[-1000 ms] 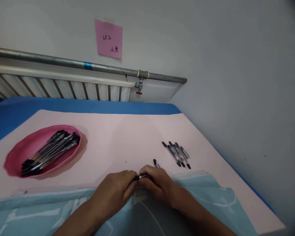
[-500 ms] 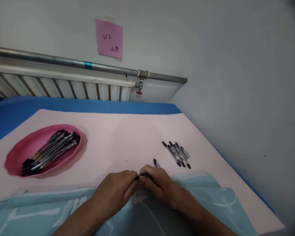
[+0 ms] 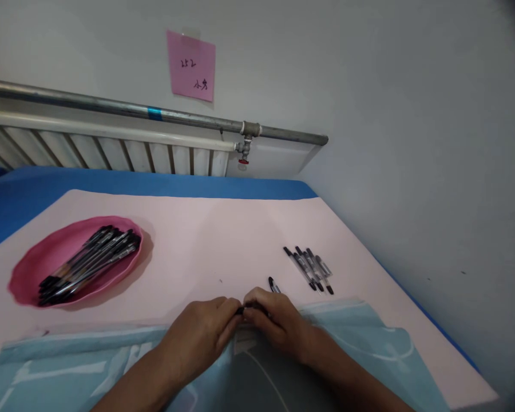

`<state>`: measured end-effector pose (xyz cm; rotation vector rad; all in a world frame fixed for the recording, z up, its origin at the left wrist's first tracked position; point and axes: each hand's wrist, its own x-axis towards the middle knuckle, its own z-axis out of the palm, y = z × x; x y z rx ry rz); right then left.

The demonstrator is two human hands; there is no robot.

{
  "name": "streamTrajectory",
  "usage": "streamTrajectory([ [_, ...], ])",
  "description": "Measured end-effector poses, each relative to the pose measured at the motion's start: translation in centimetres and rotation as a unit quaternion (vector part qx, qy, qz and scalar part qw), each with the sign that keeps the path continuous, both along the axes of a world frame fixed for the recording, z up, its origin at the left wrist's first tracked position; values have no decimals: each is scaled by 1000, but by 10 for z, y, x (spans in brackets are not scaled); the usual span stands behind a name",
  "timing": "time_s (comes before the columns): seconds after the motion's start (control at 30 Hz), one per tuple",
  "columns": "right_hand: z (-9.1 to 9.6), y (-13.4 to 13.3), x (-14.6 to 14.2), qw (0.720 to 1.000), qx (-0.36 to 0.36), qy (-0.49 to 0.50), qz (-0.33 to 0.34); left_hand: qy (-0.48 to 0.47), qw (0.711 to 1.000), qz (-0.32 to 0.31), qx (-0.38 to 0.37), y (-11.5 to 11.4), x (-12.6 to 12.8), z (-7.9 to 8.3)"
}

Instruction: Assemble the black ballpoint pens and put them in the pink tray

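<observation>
My left hand [image 3: 201, 332] and my right hand [image 3: 278, 323] meet at the near edge of the pink mat, above a light blue cloth. Pinched between the fingertips of both is a dark pen [image 3: 240, 311]; most of it is covered by the fingers. Just beyond my right hand lies a black pen cap with a clip [image 3: 274, 285], partly hidden by the knuckles. Farther right, several clear-barrelled pens with black ends [image 3: 311, 269] rest side by side on the mat. To the left, a pink oval dish [image 3: 23, 277] holds a pile of black-and-clear pens [image 3: 92, 263].
The pink mat [image 3: 206, 240] lies over a blue surface [image 3: 163, 184]. A white radiator [image 3: 103, 150] and a metal pipe [image 3: 197, 119] with a red-handled valve [image 3: 243, 162] run behind it. A wall stands close on the right, and a pink note [image 3: 191, 68] hangs ahead.
Both hands stay nearly in place. The small light stretch of the pen between the fingertips has narrowed. The dish and the other pens have not moved.
</observation>
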<state>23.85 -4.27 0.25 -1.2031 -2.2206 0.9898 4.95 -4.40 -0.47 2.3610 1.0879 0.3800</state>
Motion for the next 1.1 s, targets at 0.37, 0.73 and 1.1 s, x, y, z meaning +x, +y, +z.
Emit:
streamTrajectory([
  [0.37, -3, 2, -2, 1000, -7, -18, -10, 29, 999, -14, 34, -1, 1, -1],
  [0.73, 0, 1, -3, 1000, -10, -20, -3, 52, 999, -9, 5, 0, 0, -1],
  [1.1, -4, 2, -3, 999, -22, -32, -22, 56, 998, -5, 12, -1, 0, -1],
])
